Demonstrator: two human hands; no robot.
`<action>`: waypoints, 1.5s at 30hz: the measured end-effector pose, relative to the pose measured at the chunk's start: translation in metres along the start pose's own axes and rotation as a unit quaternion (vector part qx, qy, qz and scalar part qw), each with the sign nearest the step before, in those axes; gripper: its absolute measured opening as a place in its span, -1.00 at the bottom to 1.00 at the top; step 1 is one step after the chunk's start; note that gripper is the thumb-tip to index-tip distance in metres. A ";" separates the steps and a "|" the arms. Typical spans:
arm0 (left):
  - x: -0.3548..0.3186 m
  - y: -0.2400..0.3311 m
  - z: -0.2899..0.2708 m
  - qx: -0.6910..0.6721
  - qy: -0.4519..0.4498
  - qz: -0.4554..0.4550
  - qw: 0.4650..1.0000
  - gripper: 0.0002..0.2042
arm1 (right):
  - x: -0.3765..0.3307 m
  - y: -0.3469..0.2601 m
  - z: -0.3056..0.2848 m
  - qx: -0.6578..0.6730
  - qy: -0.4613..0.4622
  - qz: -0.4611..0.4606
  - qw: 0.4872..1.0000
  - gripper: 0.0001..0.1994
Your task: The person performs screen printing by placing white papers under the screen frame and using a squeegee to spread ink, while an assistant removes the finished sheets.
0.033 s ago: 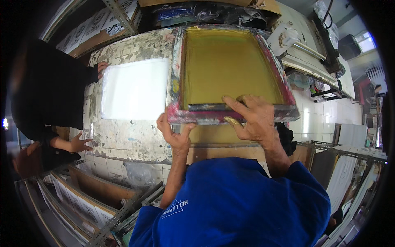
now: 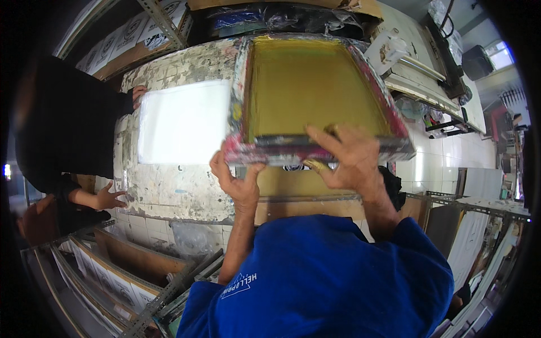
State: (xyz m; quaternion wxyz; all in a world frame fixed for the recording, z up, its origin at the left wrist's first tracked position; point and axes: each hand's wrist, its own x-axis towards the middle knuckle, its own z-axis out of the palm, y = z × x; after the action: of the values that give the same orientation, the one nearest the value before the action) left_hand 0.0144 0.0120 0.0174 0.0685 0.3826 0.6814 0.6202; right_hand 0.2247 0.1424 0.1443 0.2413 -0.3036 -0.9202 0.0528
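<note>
A screen printing frame [image 2: 241,153], its rim stained pink, red and grey, holds an olive-yellow mesh [image 2: 310,84]. Its near side is tilted up off the table. My left hand [image 2: 238,183] grips the near left corner, thumb under the rim. Toward the right of the near side, my right hand [image 2: 355,158] is closed on the frame, fingers over the top and an ink-stained thumb below. A long dark bar [image 2: 276,138] lies along the inside of the near edge, under my right fingers. Beneath the rim, a bit of dark print on white [image 2: 294,167] shows; the rest is hidden.
Left of the frame, a white sheet [image 2: 183,121] lies on the paint-worn table [image 2: 186,194]. A co-worker's hand [image 2: 138,94] touches its far left corner; their other hand [image 2: 107,198] is spread near the table edge. Metal racks [image 2: 141,298] stand at the near left.
The near side of the frame has risen and tilted, with both my hands moving along with it. A bit of dark print now shows under its edge. The white sheet has stayed put.
</note>
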 end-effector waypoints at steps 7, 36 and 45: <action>0.078 0.030 0.025 -0.028 -0.048 0.027 0.998 -0.23 | 0.115 0.053 -0.053 -0.013 0.132 -0.108 0.985 -0.32; 0.073 -0.036 0.001 -0.086 -0.018 -0.124 0.988 -0.46 | 0.195 0.057 -0.103 0.064 0.032 0.000 0.997 -0.48; 0.090 -0.133 -0.161 -0.010 0.146 -0.168 0.975 -0.41 | 0.192 0.068 -0.094 0.025 0.087 -0.074 0.993 -0.44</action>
State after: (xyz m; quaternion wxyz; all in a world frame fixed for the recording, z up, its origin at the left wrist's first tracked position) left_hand -0.1978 -0.0527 -0.0319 0.0755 0.1669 0.7323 0.6559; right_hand 0.1712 0.3047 0.2898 0.3309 -0.2321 -0.9141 0.0312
